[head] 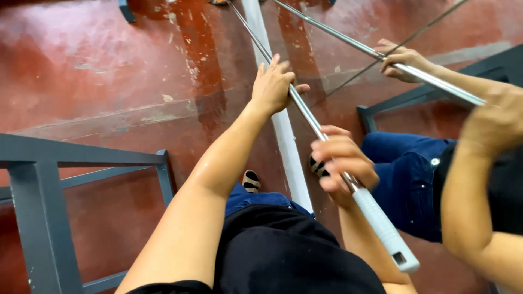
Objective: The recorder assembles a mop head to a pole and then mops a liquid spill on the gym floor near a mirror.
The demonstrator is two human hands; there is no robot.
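I hold a long shiny metal rod [305,111] with a white ribbed grip [384,228] at its near end. My left hand [275,84] wraps the bare shaft farther up. Just above the white grip, my right hand [340,163] is closed around the same rod. The rod slants from lower right up toward the top middle, over a red floor. A second metal rod [348,41] crosses at upper right, held by another person's hand [403,59]; that person's other arm [479,163] is blurred at the right edge.
A grey metal frame [38,190] stands at lower left, another grey frame [392,100] at right. A white painted line [283,136] runs along the worn red floor [109,71]. The other person in blue jeans [406,179] stands close on the right. My striped shoes [250,181] show below.
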